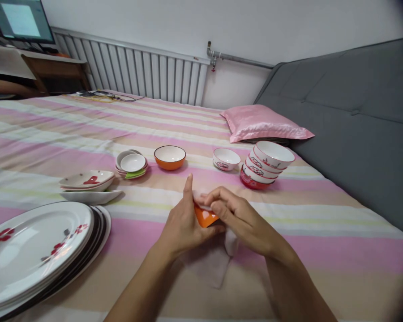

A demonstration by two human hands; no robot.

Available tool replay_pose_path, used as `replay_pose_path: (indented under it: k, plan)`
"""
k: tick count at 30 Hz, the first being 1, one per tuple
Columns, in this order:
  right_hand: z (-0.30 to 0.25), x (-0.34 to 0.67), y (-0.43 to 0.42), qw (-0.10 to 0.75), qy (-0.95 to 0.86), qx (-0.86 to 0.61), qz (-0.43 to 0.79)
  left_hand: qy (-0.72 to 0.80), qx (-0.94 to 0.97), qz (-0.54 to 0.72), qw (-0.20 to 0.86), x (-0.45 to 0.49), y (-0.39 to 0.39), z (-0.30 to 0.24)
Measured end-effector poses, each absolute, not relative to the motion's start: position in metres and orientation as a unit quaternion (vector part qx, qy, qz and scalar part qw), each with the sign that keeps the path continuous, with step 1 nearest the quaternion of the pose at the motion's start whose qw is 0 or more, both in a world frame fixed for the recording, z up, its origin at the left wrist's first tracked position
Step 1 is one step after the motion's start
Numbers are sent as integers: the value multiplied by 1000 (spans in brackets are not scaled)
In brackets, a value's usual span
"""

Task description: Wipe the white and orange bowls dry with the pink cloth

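Observation:
Above the striped bedspread point(322, 210) my left hand point(183, 223) grips a small orange bowl point(205, 218) from the left, thumb raised. My right hand point(238, 219) is closed on a pale cloth point(221, 257), pressing it over the bowl's rim; the cloth hangs down below both hands. Most of the bowl is hidden by my fingers.
A stack of large flowered plates point(36, 250) lies at the lower left, with shallow dishes point(87, 181) behind it. Further back are small saucers point(132, 164), an orange bowl point(169, 157), a white bowl point(226, 158) and a leaning bowl stack point(267, 167). A pink pillow point(263, 123) and a grey sofa back point(356, 112) are on the right.

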State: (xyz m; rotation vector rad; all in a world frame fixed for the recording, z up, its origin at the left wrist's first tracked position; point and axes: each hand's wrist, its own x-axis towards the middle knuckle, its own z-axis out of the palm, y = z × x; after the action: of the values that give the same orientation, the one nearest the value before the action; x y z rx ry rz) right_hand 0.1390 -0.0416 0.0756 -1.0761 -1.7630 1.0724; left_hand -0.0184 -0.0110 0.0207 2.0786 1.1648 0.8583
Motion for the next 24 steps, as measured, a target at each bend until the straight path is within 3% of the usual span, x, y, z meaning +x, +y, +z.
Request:
replay_pose_path:
  k: [2,8,10,14,17,24]
  plan:
    - [80,143,-43,367,-727,-393,426,438,779,328,305,-19,-10,20]
    - [77,170,-36,462,-691,-415,369,460,768,320,309,-20,-9,19]
    - [75,181,-34,419,-725,-453,307,459,768,320,312,-20,-9,19]
    - [70,189,-30,246,-826,-454,226,466,770,309,309,-21,-9,20]
    - [62,174,-27,277,-836,-449,150,462,777,311,292,-19,-11,22]
    - [51,142,-18,282,-860,-411,107,449,793,314,268,-15,-13,25]
